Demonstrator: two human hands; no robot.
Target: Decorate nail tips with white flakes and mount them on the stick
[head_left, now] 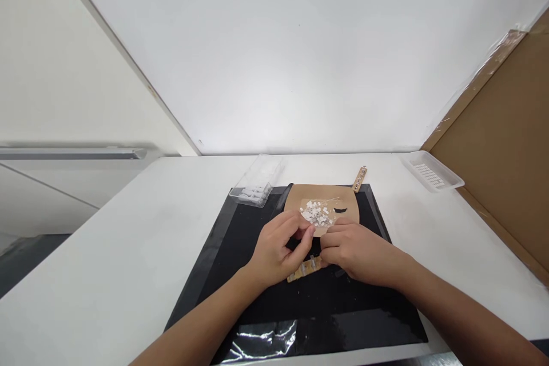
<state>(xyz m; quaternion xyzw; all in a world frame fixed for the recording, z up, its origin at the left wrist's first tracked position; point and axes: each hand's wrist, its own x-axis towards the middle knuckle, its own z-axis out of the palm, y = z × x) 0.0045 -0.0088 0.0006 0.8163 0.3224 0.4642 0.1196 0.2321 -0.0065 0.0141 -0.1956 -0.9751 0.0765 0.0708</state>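
Observation:
My left hand [278,249] is closed in a pinch, thumb and forefinger together at the front edge of a tan tray [294,197]. Whatever lies between those fingertips is too small to make out. Opposite it, my right hand [355,251] is curled, its fingers closed at the right end of a small wooden strip [302,270] with clear pieces along it; the fingers hide that end. On the tray lies a pile of small white pieces [316,213], with a few thin stalks and a small black item [340,210] beside it.
A black mat [240,297] with glossy taped edges lies under the work. Behind it are a clear plastic box [257,180] at left and another wooden strip [360,178]. A white tray [433,171] with white pieces stands near the cardboard panel [506,154] at right.

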